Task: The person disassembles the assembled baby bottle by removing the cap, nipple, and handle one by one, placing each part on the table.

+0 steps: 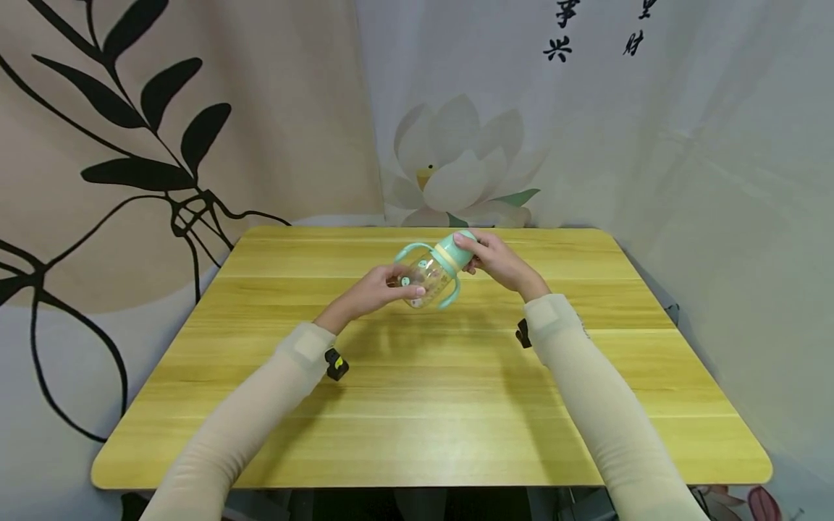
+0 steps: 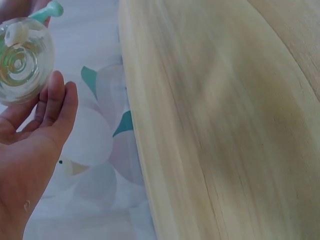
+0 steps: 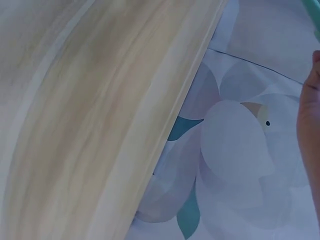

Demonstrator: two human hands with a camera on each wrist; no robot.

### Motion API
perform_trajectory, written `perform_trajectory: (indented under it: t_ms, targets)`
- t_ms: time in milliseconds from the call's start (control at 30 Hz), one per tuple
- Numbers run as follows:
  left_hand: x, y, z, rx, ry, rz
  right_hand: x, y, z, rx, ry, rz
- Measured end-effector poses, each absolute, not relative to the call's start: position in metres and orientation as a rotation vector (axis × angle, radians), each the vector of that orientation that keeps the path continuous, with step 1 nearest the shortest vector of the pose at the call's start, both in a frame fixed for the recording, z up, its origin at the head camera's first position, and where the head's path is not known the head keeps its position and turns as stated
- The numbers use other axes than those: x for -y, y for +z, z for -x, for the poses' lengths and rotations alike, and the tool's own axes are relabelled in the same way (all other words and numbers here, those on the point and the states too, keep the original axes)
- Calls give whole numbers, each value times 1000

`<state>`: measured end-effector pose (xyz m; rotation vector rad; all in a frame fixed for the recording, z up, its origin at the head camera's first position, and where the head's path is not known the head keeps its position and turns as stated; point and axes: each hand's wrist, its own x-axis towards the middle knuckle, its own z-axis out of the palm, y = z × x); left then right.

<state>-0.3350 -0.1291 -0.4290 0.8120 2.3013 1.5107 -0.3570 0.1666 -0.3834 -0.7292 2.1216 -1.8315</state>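
A clear baby bottle [image 1: 430,277] with mint-green handles and small printed figures is held tilted above the far half of the table. Its mint-green cap [image 1: 459,244] points up and to the right. My left hand [image 1: 376,291] grips the lower body, thumb along the near side. The right hand [image 1: 500,263] holds the cap from above, thumb and fingers around it. In the left wrist view the bottle's round base [image 2: 22,67] faces the camera beside my fingers. The right wrist view catches only an edge of the right hand [image 3: 311,130] and a bit of green.
The yellow wood-grain table [image 1: 417,405] spreads below both forearms, its back edge close behind the bottle. Behind it hangs a pale curtain [image 1: 293,108] with a lotus and dark leaves printed on it. Each wrist carries a small black device [image 1: 336,364].
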Motion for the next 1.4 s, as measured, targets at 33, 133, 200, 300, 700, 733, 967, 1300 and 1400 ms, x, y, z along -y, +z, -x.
perform_trajectory:
  t_ms: [33,133,200,300,700,733,967,1300,1400]
  targets:
    - [130,-429,335,-2302,1507,-822,-169,-384,358,-2073,-1885,722]
    - [134,-429,332,-2288,1505,-842,-180,-384,360,-1984,-2002,683]
    - [138,-430,330,-2285,1528,-828,-188,-382,362,-1968,-2049,664]
    - [146,-430,329,-2301,1563,-778,-199,-381,363,-2021,-2008,653]
    - [153,-433,331,-2299,1582,-729,-215,-393,368,-2096,-1989,522]
    - [153,-433,332,-2298,1583,-730,-216,-395,369,-2113,-1979,509]
    - [153,-432,333,-2320,1550,-738,-224,-403,372,-2139,-1957,447]
    - [155,-435,337,-2348,1538,-746,-228,-411,385,-2246,-1854,379]
    - [154,-435,338,-2349,1534,-755,-232,-416,386,-2265,-1834,328]
